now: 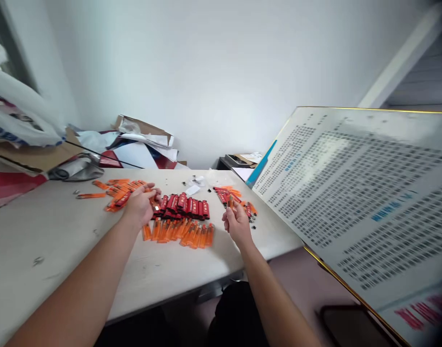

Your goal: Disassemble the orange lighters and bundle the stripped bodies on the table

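My left hand (141,205) is shut around an orange disposable lighter (153,198) just above the middle of the pile. My right hand (237,224) pinches another orange lighter (230,202) upright between thumb and fingers. Between my hands lies a tight band of red lighters (182,207), with a row of orange lighters (177,233) side by side in front of it. A loose heap of orange lighters (119,195) sits under and beyond my left hand. A smaller mixed group of red and orange lighters (224,195) lies behind my right hand.
The lighters lie on a worn white table (61,231) with small scraps and white papers (194,188) at its back. Cardboard and plastic bags (25,140) are heaped at back left. A large printed board (361,193) leans in at right, by a dark shelf (238,161).
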The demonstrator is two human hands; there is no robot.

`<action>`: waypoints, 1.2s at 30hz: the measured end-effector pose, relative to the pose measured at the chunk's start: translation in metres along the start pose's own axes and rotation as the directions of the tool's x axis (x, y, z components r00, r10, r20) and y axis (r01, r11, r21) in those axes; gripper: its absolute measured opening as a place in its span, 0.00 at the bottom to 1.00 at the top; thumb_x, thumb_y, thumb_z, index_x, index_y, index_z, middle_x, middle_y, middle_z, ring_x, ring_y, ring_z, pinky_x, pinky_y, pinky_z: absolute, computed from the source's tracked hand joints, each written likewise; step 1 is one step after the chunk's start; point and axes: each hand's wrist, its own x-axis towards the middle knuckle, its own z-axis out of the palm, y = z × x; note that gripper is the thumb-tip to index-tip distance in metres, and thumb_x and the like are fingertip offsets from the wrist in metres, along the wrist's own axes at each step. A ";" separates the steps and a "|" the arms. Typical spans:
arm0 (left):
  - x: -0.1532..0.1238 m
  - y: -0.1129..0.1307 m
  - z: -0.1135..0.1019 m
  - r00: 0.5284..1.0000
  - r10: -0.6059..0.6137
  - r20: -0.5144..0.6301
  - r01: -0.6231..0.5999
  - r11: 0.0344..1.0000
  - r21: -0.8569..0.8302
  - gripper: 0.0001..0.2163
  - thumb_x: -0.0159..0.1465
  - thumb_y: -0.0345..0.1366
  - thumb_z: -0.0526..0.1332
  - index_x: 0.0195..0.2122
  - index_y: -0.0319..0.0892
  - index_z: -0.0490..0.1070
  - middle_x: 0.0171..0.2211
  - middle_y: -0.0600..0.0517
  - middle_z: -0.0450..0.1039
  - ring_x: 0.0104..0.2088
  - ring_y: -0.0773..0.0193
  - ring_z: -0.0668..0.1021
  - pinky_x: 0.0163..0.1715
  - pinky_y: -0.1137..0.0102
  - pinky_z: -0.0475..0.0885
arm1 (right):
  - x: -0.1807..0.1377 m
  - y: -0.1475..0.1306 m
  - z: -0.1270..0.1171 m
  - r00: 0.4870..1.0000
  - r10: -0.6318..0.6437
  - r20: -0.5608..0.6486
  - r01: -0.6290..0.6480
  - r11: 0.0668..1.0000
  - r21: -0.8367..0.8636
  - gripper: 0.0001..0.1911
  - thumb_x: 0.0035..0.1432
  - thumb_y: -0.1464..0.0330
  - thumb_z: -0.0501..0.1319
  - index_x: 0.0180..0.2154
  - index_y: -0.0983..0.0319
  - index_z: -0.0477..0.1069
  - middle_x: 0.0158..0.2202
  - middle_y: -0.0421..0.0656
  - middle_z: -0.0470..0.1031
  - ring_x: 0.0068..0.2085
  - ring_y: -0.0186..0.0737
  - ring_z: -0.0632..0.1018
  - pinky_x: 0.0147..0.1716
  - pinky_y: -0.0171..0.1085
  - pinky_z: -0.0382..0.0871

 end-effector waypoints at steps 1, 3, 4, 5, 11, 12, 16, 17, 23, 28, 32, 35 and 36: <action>0.001 -0.001 0.000 1.000 0.003 0.001 -0.003 1.000 0.001 0.12 0.53 0.18 0.55 0.34 0.40 0.65 0.23 0.51 0.70 0.19 0.68 0.69 0.21 0.73 0.68 | -0.010 0.006 -0.010 0.999 0.018 -0.036 -0.020 0.998 -0.067 0.29 0.59 0.52 0.53 0.56 0.62 0.56 0.24 0.35 0.70 0.17 0.29 0.64 0.17 0.31 0.59; 0.002 -0.002 -0.001 1.000 0.012 0.008 -0.012 1.000 0.013 0.12 0.52 0.18 0.55 0.34 0.40 0.65 0.23 0.51 0.70 0.19 0.68 0.69 0.20 0.73 0.68 | -0.029 0.016 -0.027 0.995 0.039 -0.089 -0.061 0.964 -0.261 0.25 0.59 0.54 0.53 0.53 0.62 0.57 0.23 0.36 0.71 0.19 0.32 0.68 0.22 0.32 0.61; 0.003 -0.003 -0.002 1.000 0.016 0.014 -0.017 1.000 0.022 0.12 0.52 0.18 0.55 0.34 0.40 0.65 0.23 0.51 0.70 0.19 0.68 0.69 0.20 0.73 0.68 | -0.038 0.019 -0.035 0.994 0.037 -0.101 -0.073 0.923 -0.377 0.23 0.60 0.55 0.53 0.51 0.62 0.59 0.23 0.37 0.72 0.22 0.35 0.71 0.24 0.33 0.61; 0.003 -0.004 -0.002 1.000 0.021 0.017 -0.022 0.999 0.031 0.12 0.52 0.18 0.55 0.34 0.40 0.65 0.23 0.51 0.70 0.19 0.68 0.70 0.20 0.73 0.68 | -0.045 0.021 -0.042 0.994 0.026 -0.106 -0.075 0.865 -0.495 0.20 0.60 0.57 0.52 0.49 0.61 0.61 0.23 0.39 0.73 0.24 0.37 0.73 0.27 0.33 0.61; 0.002 -0.007 -0.004 0.998 0.055 0.012 -0.056 0.996 0.070 0.13 0.52 0.18 0.55 0.35 0.40 0.65 0.23 0.52 0.69 0.19 0.66 0.70 0.19 0.73 0.67 | -0.064 0.016 -0.058 0.998 0.008 -0.059 -0.055 0.497 -0.866 0.17 0.65 0.60 0.48 0.45 0.60 0.69 0.32 0.47 0.78 0.34 0.43 0.77 0.30 0.34 0.56; 0.001 -0.006 -0.004 0.999 0.052 0.005 -0.052 0.996 0.075 0.13 0.52 0.18 0.54 0.35 0.40 0.65 0.22 0.52 0.69 0.19 0.67 0.69 0.19 0.73 0.66 | -0.064 0.015 -0.058 0.999 0.012 -0.046 -0.046 0.464 -0.885 0.17 0.65 0.60 0.47 0.46 0.59 0.70 0.32 0.47 0.78 0.35 0.43 0.77 0.30 0.34 0.55; 0.000 -0.006 -0.003 1.000 0.017 -0.003 -0.016 0.996 0.088 0.13 0.52 0.18 0.54 0.35 0.40 0.64 0.22 0.53 0.69 0.19 0.68 0.68 0.19 0.73 0.67 | -0.062 0.016 -0.058 1.000 -0.001 -0.008 -0.007 0.376 -0.926 0.20 0.66 0.57 0.46 0.47 0.57 0.71 0.35 0.47 0.77 0.36 0.42 0.76 0.31 0.34 0.56; 0.000 -0.006 -0.003 1.000 0.011 0.000 -0.011 0.995 0.094 0.13 0.52 0.18 0.54 0.35 0.40 0.64 0.22 0.52 0.69 0.19 0.68 0.68 0.19 0.73 0.67 | -0.061 0.016 -0.058 1.000 -0.007 -0.011 -0.008 0.360 -0.933 0.20 0.66 0.56 0.47 0.47 0.57 0.72 0.36 0.48 0.76 0.36 0.42 0.76 0.32 0.34 0.57; 0.001 -0.006 -0.002 1.000 -0.007 -0.013 0.009 0.994 0.105 0.13 0.53 0.17 0.53 0.35 0.40 0.64 0.22 0.53 0.68 0.18 0.68 0.67 0.18 0.73 0.67 | -0.060 0.021 -0.060 0.997 -0.005 -0.077 -0.070 0.340 -0.938 0.20 0.63 0.54 0.51 0.48 0.55 0.74 0.43 0.49 0.69 0.36 0.39 0.74 0.34 0.35 0.61; -0.004 -0.006 0.002 0.999 -0.023 0.032 0.021 0.998 0.051 0.13 0.55 0.17 0.53 0.36 0.40 0.64 0.23 0.52 0.70 0.19 0.68 0.69 0.20 0.72 0.67 | -0.065 0.023 -0.054 0.975 -0.178 -0.134 -0.051 0.408 -0.912 0.22 0.61 0.55 0.53 0.51 0.60 0.71 0.47 0.50 0.67 0.35 0.38 0.73 0.32 0.35 0.63; -0.019 -0.015 0.014 0.986 -0.013 0.164 0.019 0.999 -0.031 0.10 0.57 0.19 0.55 0.37 0.40 0.65 0.35 0.45 0.76 0.28 0.64 0.76 0.25 0.72 0.70 | -0.073 0.015 -0.024 0.928 -0.364 -0.075 0.176 0.609 -0.773 0.18 0.62 0.59 0.53 0.44 0.63 0.73 0.44 0.50 0.69 0.34 0.36 0.72 0.32 0.35 0.65; -0.036 -0.023 0.024 0.934 -0.083 0.349 0.118 0.990 -0.080 0.08 0.59 0.23 0.58 0.37 0.40 0.66 0.44 0.43 0.76 0.37 0.62 0.78 0.30 0.70 0.73 | -0.072 0.003 0.018 0.937 -0.339 0.086 0.335 0.801 -0.497 0.15 0.60 0.60 0.56 0.43 0.62 0.72 0.38 0.45 0.71 0.25 0.29 0.67 0.31 0.34 0.65; -0.042 -0.025 0.027 0.908 -0.111 0.404 0.157 0.984 -0.083 0.07 0.59 0.24 0.60 0.36 0.41 0.66 0.47 0.43 0.75 0.40 0.61 0.78 0.31 0.70 0.73 | -0.070 -0.002 0.034 0.948 -0.289 0.132 0.318 0.872 -0.373 0.16 0.59 0.59 0.57 0.44 0.61 0.71 0.36 0.44 0.72 0.24 0.28 0.65 0.29 0.33 0.65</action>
